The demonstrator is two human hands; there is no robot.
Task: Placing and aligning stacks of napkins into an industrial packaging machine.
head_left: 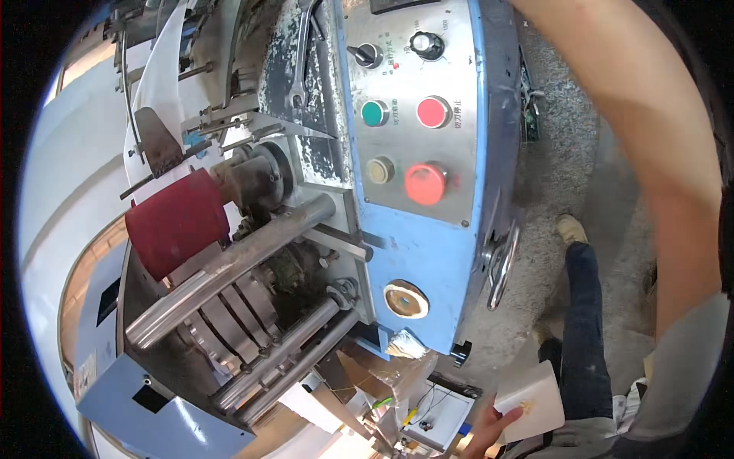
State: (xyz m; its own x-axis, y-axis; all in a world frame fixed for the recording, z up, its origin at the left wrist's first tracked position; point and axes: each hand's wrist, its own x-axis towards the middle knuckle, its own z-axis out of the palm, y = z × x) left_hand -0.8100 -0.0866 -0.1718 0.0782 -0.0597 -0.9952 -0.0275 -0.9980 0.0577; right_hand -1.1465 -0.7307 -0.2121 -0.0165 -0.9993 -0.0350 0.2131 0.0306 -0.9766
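Fingers of the left hand [489, 432] curl round the lower left corner of a white pad [533, 399] at the bottom edge of the view, holding it tilted, its face toward the camera with a faint yellowish mark near the gripped corner. The pad sits just right of a small white box [440, 413] with wires, below the machine's blue control panel [428, 252]. The right arm [650, 145] runs from the lower right up across the frame to the top edge, beyond the panel; its hand is out of view, so I cannot tell its grip. On the panel's grey plate are a green button [375, 113], a red button [433, 112], a larger red knob [424, 183], a cream button [380, 170] and two black switches above. Left of the panel lie steel rollers [229, 268] and a dark red roller [177, 222], with white web [157, 84] feeding down from above. The person's leg [585, 329] in dark trousers stands on grey concrete, probably beside the machine's base.
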